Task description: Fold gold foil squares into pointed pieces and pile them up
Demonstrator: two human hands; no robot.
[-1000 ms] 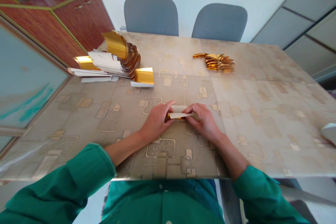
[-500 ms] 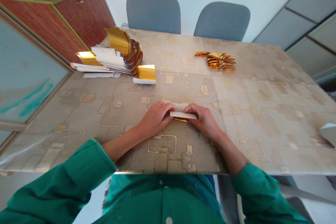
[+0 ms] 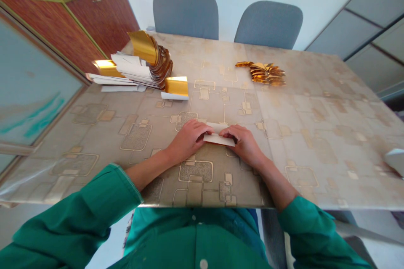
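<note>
Between my hands lies a sheet of gold-backed paper (image 3: pixel 217 138), white side up, with its near edge folded over. My left hand (image 3: pixel 192 138) is closed on its left end, fingertips at the fold. At the right end my right hand (image 3: pixel 243 141) grips it, thumb and fingers pressing near the crease. Only a thin strip of the gold underside shows along the front edge. Both hands rest close to the patterned tablecloth (image 3: pixel 135 136), and the fingers hide the ends of the paper.
A fanned stack of gold and white paper sheets (image 3: pixel 131 69) stands at the back left, with a curled sheet (image 3: pixel 176 87) beside it. Folded gold paper pieces (image 3: pixel 268 73) are heaped at the back right. Two grey chairs (image 3: pixel 186 12) stand behind the table. A white object (image 3: pixel 395 159) sits at the right edge.
The near flap of the paper has tipped down flatter, and less gold shows beneath it. My right fingers have shifted slightly left along the fold. The view has moved a little.
</note>
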